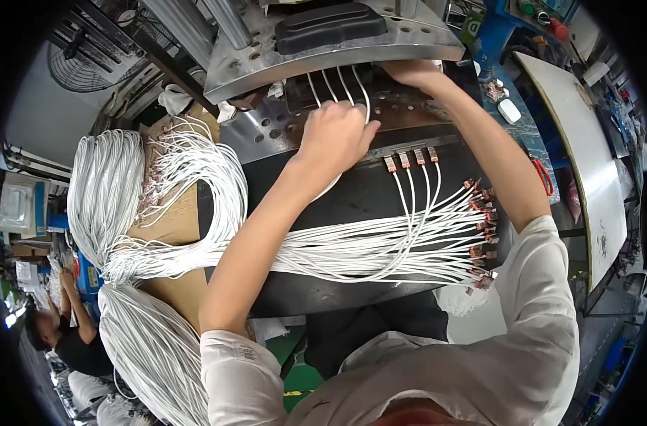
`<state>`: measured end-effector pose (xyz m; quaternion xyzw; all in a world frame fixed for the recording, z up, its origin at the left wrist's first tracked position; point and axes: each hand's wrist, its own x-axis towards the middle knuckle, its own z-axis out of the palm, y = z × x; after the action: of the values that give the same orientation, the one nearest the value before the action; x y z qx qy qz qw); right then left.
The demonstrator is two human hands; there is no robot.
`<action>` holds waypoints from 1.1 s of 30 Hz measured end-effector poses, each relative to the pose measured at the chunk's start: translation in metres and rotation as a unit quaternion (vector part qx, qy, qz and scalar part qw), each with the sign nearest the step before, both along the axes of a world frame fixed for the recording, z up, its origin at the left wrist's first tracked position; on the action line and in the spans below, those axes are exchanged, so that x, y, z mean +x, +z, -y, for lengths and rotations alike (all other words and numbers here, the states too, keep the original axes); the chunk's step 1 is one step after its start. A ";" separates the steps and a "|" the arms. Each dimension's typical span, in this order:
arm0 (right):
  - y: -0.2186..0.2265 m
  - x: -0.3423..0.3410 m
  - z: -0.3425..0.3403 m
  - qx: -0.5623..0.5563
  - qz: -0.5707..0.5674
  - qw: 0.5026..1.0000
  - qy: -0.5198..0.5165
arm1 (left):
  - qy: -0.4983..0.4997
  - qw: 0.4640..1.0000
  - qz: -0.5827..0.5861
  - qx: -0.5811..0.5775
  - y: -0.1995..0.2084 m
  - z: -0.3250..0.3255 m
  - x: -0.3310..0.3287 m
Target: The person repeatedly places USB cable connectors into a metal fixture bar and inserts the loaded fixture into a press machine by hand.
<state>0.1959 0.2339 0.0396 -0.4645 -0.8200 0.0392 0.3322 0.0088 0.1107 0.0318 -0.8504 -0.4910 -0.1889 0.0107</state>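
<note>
My left hand (335,136) is closed around several white cables (350,86), which run up from it under the edge of a thick metal press plate (401,47). Where their far ends lie is hidden beneath that plate. Reaching in from the right, my right hand (413,75) is under the same edge, its fingers mostly out of sight. Several cable ends with small metal and orange connectors (412,157) lie side by side at the front edge of the press bed. Below them, a thick bundle of white cables (337,252) stretches across the black worktop toward more connectors (484,238).
Large coils of white cable (107,195) hang at the left over brown cardboard (168,234). A black moulded block (330,28) is on the press plate. A white board (565,149) stands at the right beside a blue bench (525,128). Another person (71,323) works at far left.
</note>
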 end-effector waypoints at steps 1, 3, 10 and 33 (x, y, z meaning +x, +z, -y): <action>-0.009 0.006 0.004 0.074 0.008 0.997 -0.011 | -0.033 0.996 0.068 0.048 0.005 0.010 0.000; -0.013 0.023 0.026 0.080 0.001 0.997 -0.002 | -0.061 0.982 0.172 0.039 0.039 0.062 -0.007; -0.008 0.076 0.094 0.064 0.097 0.990 0.075 | 0.229 0.892 0.387 -0.042 0.060 0.109 -0.199; 0.010 0.116 0.148 -0.094 0.201 0.972 0.081 | 0.057 0.976 0.093 -0.187 0.057 0.173 -0.013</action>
<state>0.3116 0.0858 0.0500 -0.4239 -0.8975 0.0490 0.1111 -0.0047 -0.0622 0.0889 -0.7867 -0.5643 -0.1708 -0.1831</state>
